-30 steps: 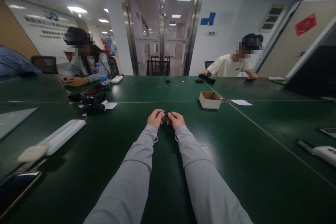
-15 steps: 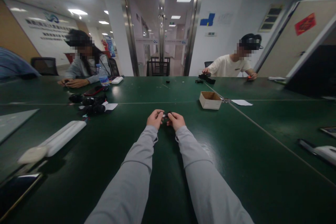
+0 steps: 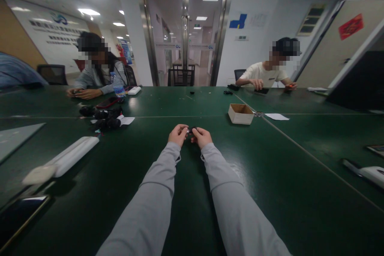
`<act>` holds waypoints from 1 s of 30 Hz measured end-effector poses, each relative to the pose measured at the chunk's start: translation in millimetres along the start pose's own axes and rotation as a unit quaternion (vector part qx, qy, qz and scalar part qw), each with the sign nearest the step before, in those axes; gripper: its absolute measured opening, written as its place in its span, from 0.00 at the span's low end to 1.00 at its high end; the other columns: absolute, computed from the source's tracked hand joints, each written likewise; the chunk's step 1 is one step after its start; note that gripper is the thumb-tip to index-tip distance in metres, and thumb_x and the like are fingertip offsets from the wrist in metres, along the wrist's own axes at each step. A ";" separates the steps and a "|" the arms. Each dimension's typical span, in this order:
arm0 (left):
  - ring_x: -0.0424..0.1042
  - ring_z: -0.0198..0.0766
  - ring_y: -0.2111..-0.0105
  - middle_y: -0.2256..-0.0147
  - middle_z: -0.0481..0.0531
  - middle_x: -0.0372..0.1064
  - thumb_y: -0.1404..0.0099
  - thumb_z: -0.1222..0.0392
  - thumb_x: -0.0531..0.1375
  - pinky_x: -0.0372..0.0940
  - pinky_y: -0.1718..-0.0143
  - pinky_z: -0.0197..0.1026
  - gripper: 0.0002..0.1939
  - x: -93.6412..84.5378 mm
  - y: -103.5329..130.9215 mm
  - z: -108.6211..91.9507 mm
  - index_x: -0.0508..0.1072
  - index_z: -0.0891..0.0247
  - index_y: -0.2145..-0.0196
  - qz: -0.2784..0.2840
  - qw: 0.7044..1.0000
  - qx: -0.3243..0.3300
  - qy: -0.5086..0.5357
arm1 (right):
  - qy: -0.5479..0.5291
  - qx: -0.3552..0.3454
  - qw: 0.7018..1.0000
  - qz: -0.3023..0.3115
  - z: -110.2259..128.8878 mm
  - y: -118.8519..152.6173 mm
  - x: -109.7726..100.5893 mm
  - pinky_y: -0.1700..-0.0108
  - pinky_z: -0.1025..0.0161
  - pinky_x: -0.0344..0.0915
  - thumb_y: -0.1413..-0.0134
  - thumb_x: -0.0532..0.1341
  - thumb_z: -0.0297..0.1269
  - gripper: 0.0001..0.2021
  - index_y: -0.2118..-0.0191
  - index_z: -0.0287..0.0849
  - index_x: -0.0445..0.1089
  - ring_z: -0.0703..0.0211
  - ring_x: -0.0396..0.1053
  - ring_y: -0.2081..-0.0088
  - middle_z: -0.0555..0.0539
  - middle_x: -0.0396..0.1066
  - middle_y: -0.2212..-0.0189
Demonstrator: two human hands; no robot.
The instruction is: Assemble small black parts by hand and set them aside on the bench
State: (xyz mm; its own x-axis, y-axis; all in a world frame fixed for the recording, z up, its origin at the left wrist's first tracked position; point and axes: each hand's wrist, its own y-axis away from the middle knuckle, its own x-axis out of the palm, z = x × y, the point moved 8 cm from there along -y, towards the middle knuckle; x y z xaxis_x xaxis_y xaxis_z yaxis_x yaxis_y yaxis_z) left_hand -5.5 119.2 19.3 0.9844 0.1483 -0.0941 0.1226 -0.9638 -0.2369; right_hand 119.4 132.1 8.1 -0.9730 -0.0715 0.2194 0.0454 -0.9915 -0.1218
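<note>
Both my hands meet over the middle of the green table (image 3: 192, 176). Between their fingertips is a small dark object (image 3: 189, 130) with a shiny part at its left end; what it is cannot be made out. My left hand (image 3: 178, 135) pinches the shiny end, fingers closed. On the other side, my right hand (image 3: 202, 137) has its thumb and fingers closed on the dark end. The fingers cover much of the object.
An open cardboard box (image 3: 241, 114) stands right of my hands, beside a white paper (image 3: 277, 116). Black items (image 3: 108, 118) and a long white device (image 3: 76, 156) lie left. A phone (image 3: 21, 218) is near left. Two people sit across the table, a bottle (image 3: 118, 86) near one.
My hands hold the small object in nearly the same place. Across the table at right, the person's hand has moved right and now touches a flat dark item.
</note>
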 end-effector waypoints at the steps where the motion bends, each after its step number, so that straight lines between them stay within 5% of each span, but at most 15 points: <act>1: 0.61 0.28 0.80 0.76 0.48 0.63 0.45 0.57 0.56 0.56 0.84 0.27 0.13 0.1 0.2 -0.4 0.69 0.64 0.63 0.006 1.000 0.001 -0.004 | -0.003 0.000 1.000 0.002 1.3 0.9 0.3 0.85 0.70 0.61 0.59 0.64 0.41 0.12 0.75 0.37 0.66 0.68 0.59 0.85 0.51 0.66 0.81; 8: 0.65 0.29 0.75 0.64 0.52 0.65 0.51 0.62 0.61 0.61 0.80 0.29 0.19 0.0 2.3 -10.2 0.67 0.63 0.59 0.025 0.999 0.027 -0.001 | -0.010 0.017 1.000 -0.013 1.8 2.4 -0.6 0.85 0.70 0.61 0.58 0.64 0.39 0.11 0.76 0.37 0.65 0.68 0.58 0.86 0.52 0.65 0.82; 12: 0.63 0.27 0.82 0.72 0.49 0.65 0.45 0.53 0.57 0.58 0.84 0.29 0.17 -1.5 0.7 4.2 0.65 0.64 0.59 -0.004 0.999 -0.051 0.005 | -0.002 0.016 1.000 -0.011 0.9 1.9 -0.5 0.84 0.70 0.61 0.58 0.64 0.41 0.11 0.76 0.38 0.65 0.68 0.59 0.85 0.52 0.65 0.82; 15: 0.61 0.28 0.83 0.78 0.46 0.62 0.43 0.55 0.55 0.56 0.85 0.28 0.14 0.2 -1.5 5.9 0.65 0.64 0.60 0.006 0.999 -0.033 0.002 | -0.004 0.014 1.000 -0.009 0.4 1.4 -1.2 0.85 0.70 0.61 0.58 0.65 0.41 0.11 0.76 0.38 0.65 0.68 0.59 0.85 0.51 0.65 0.82; 19: 0.65 0.29 0.75 0.69 0.50 0.65 0.50 0.61 0.61 0.61 0.79 0.29 0.18 -0.7 -2.0 -3.0 0.67 0.63 0.60 0.011 0.999 0.036 0.001 | -0.012 0.008 1.000 -0.011 0.0 0.4 -2.6 0.85 0.70 0.61 0.58 0.65 0.41 0.12 0.76 0.37 0.66 0.69 0.58 0.85 0.51 0.65 0.81; 24: 0.63 0.29 0.82 0.76 0.48 0.64 0.43 0.54 0.55 0.57 0.84 0.29 0.15 -0.7 -0.9 5.8 0.66 0.64 0.60 0.001 0.999 -0.038 0.014 | -0.009 0.010 1.000 -0.008 -2.1 -0.5 -2.7 0.84 0.70 0.61 0.59 0.65 0.41 0.12 0.76 0.38 0.65 0.68 0.59 0.85 0.51 0.65 0.81; 30: 0.65 0.29 0.76 0.71 0.48 0.64 0.49 0.60 0.60 0.61 0.80 0.29 0.16 -0.1 0.1 -1.2 0.67 0.62 0.60 0.008 1.000 -0.013 -0.002 | -0.020 0.007 1.000 -0.007 -3.3 -1.3 -2.9 0.85 0.70 0.61 0.59 0.64 0.40 0.11 0.75 0.38 0.66 0.68 0.59 0.85 0.51 0.66 0.81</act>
State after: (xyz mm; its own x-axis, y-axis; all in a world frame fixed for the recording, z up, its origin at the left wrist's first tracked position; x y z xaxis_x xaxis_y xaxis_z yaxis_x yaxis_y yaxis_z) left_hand -5.4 118.8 20.3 0.9857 0.1347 -0.1017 0.1109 -0.9712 -0.2110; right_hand 121.4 133.9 4.4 -0.9637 -0.0624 0.2597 0.0358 -0.9937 -0.1058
